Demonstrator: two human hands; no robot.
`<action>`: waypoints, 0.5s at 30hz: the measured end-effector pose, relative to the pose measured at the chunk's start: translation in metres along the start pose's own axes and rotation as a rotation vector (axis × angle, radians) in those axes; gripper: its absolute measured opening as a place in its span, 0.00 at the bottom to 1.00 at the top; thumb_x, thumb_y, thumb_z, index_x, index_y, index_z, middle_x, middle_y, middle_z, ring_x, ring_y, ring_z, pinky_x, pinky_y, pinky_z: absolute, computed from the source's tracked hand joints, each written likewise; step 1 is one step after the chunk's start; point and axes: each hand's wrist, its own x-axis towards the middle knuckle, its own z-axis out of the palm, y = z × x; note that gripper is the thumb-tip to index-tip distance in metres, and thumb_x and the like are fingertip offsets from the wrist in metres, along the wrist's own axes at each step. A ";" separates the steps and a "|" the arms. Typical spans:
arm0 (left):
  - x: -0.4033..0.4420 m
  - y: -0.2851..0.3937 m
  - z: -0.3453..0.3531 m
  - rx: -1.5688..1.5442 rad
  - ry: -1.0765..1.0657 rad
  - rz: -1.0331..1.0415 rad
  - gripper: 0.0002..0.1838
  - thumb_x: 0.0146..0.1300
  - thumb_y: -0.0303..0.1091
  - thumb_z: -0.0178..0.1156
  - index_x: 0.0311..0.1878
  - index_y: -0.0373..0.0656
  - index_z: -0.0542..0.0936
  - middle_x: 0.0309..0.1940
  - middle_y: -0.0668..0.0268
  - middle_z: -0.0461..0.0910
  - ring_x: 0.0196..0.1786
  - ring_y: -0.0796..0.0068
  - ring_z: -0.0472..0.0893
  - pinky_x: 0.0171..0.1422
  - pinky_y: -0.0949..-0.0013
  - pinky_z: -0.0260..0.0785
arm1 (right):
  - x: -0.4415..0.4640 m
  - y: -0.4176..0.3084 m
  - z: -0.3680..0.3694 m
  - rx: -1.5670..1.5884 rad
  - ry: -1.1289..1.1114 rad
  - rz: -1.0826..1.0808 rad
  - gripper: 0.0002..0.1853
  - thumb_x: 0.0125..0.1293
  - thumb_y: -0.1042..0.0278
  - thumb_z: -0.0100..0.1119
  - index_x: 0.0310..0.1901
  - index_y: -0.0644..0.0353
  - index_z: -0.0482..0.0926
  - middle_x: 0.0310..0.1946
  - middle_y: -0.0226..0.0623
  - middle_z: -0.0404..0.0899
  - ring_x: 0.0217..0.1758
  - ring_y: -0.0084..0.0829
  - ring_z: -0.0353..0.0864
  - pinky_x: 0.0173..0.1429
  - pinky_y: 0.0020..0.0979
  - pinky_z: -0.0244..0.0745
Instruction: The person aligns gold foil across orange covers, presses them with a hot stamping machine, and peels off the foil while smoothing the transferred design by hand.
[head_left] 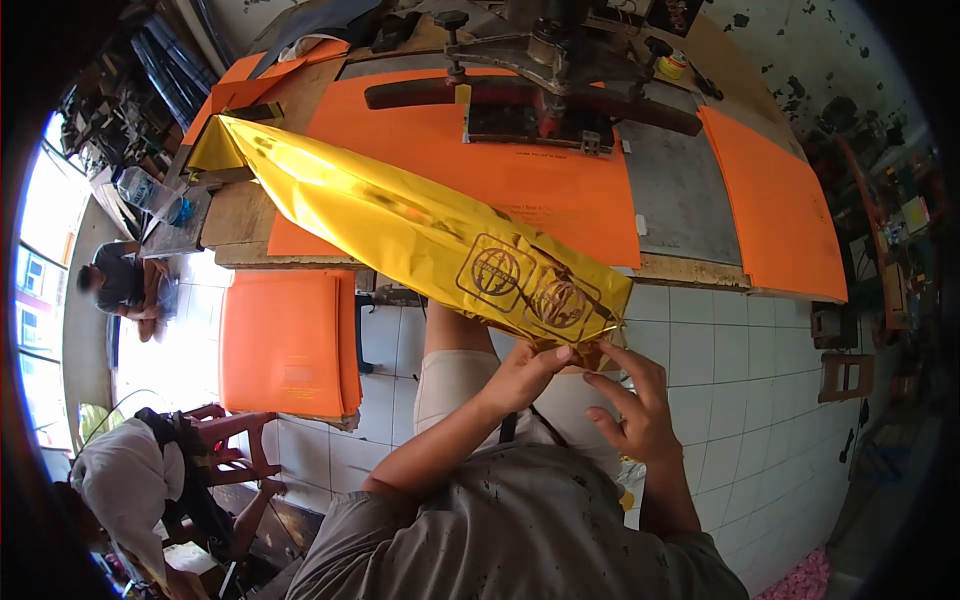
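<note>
A long strip of shiny gold foil [370, 205] stretches from the bench's left side down toward my lap. Its near end carries dark printed globe emblems and is crumpled. My left hand [530, 378] is closed on the foil's near edge, thumb on top. My right hand [640, 400] has its fingers apart, with the index fingertip against the foil's corner and the thumb away from it. Behind the foil, orange sheets [590, 215] lie on the bench under a heavy metal press [550, 60].
A stack of orange sheets [785, 205] lies at the bench's right, and another stack [285, 345] stands lower left. A wooden stool [846, 378] is at right. One person [125, 285] sits at the far left; another [135, 480] bends near a red plastic stool [240, 440].
</note>
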 end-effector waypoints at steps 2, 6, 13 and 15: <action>-0.004 0.003 0.005 0.032 0.035 -0.004 0.29 0.77 0.40 0.61 0.74 0.34 0.70 0.70 0.56 0.77 0.71 0.62 0.76 0.77 0.57 0.67 | -0.007 0.017 0.009 0.011 0.111 0.004 0.32 0.73 0.41 0.65 0.65 0.61 0.80 0.73 0.49 0.70 0.75 0.51 0.69 0.75 0.50 0.65; -0.026 0.010 0.002 0.111 0.003 -0.006 0.29 0.78 0.40 0.61 0.73 0.31 0.72 0.69 0.57 0.78 0.71 0.65 0.76 0.78 0.61 0.64 | 0.001 0.041 0.040 0.357 0.397 0.040 0.44 0.69 0.38 0.69 0.76 0.59 0.65 0.79 0.52 0.63 0.79 0.52 0.65 0.79 0.51 0.61; -0.116 0.075 0.015 0.142 -0.015 0.045 0.45 0.71 0.48 0.68 0.80 0.31 0.60 0.74 0.49 0.72 0.76 0.54 0.72 0.80 0.52 0.63 | 0.006 0.043 0.062 0.474 -0.045 -0.019 0.54 0.61 0.44 0.78 0.82 0.55 0.58 0.78 0.50 0.64 0.81 0.51 0.65 0.81 0.52 0.57; -0.145 0.086 0.000 0.121 0.015 0.218 0.47 0.68 0.50 0.69 0.80 0.32 0.60 0.74 0.47 0.71 0.75 0.51 0.73 0.79 0.49 0.66 | 0.019 0.030 0.055 0.468 -0.159 -0.055 0.51 0.61 0.44 0.78 0.81 0.54 0.62 0.73 0.44 0.72 0.77 0.48 0.70 0.79 0.49 0.61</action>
